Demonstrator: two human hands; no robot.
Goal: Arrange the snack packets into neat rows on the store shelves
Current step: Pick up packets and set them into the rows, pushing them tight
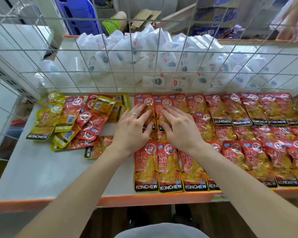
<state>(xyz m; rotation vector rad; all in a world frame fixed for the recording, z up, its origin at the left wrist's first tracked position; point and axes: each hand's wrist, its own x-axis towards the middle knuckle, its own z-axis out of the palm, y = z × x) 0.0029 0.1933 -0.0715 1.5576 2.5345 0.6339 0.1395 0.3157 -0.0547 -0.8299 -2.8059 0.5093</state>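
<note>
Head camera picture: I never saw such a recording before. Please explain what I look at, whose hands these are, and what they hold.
There is no machine here. A person wears a camera on the head, so you look down along their arms. The left hand and the right hand press flat on two red packets at the back of the white shelf; they grip nothing. To the right lie rows of red packets, already neat. To the left lies a loose pile of yellow and red packets. Behind a wire grid are white packets.
</note>
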